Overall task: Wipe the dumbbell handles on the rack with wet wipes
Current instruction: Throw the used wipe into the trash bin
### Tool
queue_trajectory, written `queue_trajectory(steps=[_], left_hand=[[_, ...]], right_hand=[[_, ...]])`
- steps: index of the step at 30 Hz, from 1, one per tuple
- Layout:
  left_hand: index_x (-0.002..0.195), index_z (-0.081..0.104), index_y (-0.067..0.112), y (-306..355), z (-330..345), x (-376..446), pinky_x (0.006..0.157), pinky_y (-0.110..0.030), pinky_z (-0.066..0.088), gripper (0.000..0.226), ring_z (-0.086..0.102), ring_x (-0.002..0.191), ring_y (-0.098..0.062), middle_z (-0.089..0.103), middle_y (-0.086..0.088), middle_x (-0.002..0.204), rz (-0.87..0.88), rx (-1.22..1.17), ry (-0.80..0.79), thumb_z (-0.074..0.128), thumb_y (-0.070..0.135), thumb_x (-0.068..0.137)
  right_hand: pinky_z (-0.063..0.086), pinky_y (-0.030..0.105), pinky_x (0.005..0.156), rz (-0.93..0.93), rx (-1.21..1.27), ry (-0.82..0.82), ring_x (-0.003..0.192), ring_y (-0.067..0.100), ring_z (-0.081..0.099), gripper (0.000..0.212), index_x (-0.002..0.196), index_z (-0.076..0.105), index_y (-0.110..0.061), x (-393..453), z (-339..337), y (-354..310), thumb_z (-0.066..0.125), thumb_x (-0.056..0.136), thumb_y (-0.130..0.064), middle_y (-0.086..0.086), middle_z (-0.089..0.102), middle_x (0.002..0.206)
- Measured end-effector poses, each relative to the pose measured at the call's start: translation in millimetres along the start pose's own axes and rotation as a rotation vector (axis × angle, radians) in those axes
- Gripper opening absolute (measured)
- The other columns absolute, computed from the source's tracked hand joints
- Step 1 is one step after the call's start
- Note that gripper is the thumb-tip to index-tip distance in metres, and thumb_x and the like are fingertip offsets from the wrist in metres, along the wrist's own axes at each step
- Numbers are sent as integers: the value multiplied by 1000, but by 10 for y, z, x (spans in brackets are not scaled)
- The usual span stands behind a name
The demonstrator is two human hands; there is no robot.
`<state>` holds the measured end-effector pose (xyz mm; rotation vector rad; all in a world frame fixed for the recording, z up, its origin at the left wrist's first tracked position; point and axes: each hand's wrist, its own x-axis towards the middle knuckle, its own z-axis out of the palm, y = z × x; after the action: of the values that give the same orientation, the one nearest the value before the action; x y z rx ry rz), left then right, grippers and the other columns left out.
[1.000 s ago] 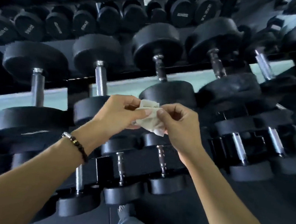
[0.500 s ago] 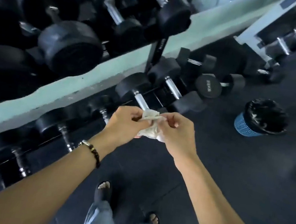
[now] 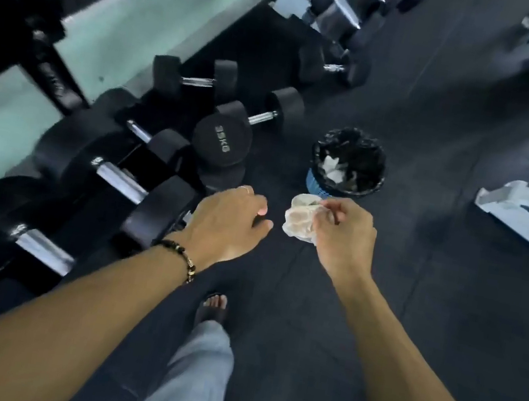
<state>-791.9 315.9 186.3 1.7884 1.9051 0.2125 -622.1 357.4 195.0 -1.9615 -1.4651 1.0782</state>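
Observation:
My right hand (image 3: 346,235) pinches a crumpled white wet wipe (image 3: 300,219), held above the dark floor just short of a bin. My left hand (image 3: 228,220) hangs beside it, apart from the wipe, fingers loosely curled and holding nothing. Black dumbbells with chrome handles (image 3: 120,182) lie on the low rack (image 3: 66,89) at the left, below and left of my left hand. One dumbbell head reads 35KG (image 3: 222,138).
A blue bin (image 3: 346,165) with a black liner and white wipes inside stands on the floor just beyond my right hand. A white bench frame (image 3: 525,210) is at the right. My legs and a foot (image 3: 213,305) are below. More dumbbells (image 3: 332,67) lie further back.
The view has swung right, away from the rack towards the bin. My left hand let go of the wipe and my hands parted; the right hand carried it closer to the bin.

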Motion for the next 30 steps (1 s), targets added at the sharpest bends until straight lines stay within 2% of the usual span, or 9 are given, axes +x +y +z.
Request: queue_trajectory(steps=[4, 8, 11, 15, 17, 19, 21, 26, 30], left_hand=[[121, 61, 17, 299, 188, 852, 82, -38, 52, 35, 54, 112, -19, 55, 1, 118, 180, 211, -83, 46, 42, 100], [122, 59, 18, 520, 490, 1595, 73, -33, 44, 35, 53, 112, -19, 55, 1, 118, 261, 274, -130, 44, 40, 101], [122, 59, 17, 601, 735, 2062, 70, -31, 41, 34, 54, 111, -19, 55, 1, 115, 234, 290, -158, 45, 40, 100], [122, 60, 17, 662, 1060, 2610, 69, -31, 43, 34, 55, 107, -19, 55, 2, 111, 182, 283, -150, 49, 41, 99], [123, 58, 18, 683, 1205, 2887, 68, -30, 40, 35, 55, 107, -19, 55, 2, 112, 144, 276, -135, 49, 41, 99], [125, 57, 18, 701, 1324, 3118, 68, -30, 38, 35, 55, 108, -19, 55, 2, 113, 108, 277, -130, 49, 41, 99], [126, 56, 18, 751, 1407, 3300, 68, -31, 39, 36, 55, 109, -20, 55, 1, 115, 102, 285, -152, 49, 41, 99], [125, 56, 17, 934, 1441, 3535, 73, -35, 45, 35, 53, 112, -22, 54, 0, 117, 144, 317, -197, 48, 40, 100], [123, 58, 18, 1068, 1315, 3509, 77, -35, 47, 33, 55, 112, -21, 56, 1, 116, 228, 319, -200, 49, 39, 99]], right_hand=[[47, 21, 62, 61, -78, 72, 85, 10, 62, 20, 108, 69, -20, 792, -212, 143, 53, 97, -19, -5, 69, 100], [58, 41, 78, 112, -106, 121, 88, 19, 66, 19, 104, 69, -20, 1573, -293, 361, 53, 95, -18, -3, 69, 97], [59, 42, 79, 132, -123, 136, 87, 21, 67, 24, 111, 70, -20, 2217, -285, 522, 52, 95, -18, -1, 70, 99], [48, 30, 73, 97, -208, 107, 84, 18, 58, 29, 119, 67, -19, 3175, -248, 678, 49, 97, -15, 3, 69, 109], [46, 30, 79, 46, -307, 25, 94, 20, 57, 33, 128, 63, -19, 3615, -207, 746, 52, 98, -17, 3, 65, 121], [49, 35, 92, -1, -400, -96, 113, 25, 57, 40, 136, 57, -19, 3956, -159, 822, 56, 96, -19, 5, 57, 132], [51, 37, 94, -25, -462, -170, 117, 27, 56, 43, 138, 55, -19, 4145, -171, 883, 56, 95, -17, 7, 52, 134], [50, 44, 94, -190, -659, -256, 119, 33, 52, 43, 139, 53, -15, 4153, -352, 954, 55, 97, -26, 12, 55, 128], [50, 45, 90, -162, -685, -244, 117, 33, 51, 40, 136, 56, -14, 3912, -610, 861, 54, 98, -27, 12, 57, 126]])
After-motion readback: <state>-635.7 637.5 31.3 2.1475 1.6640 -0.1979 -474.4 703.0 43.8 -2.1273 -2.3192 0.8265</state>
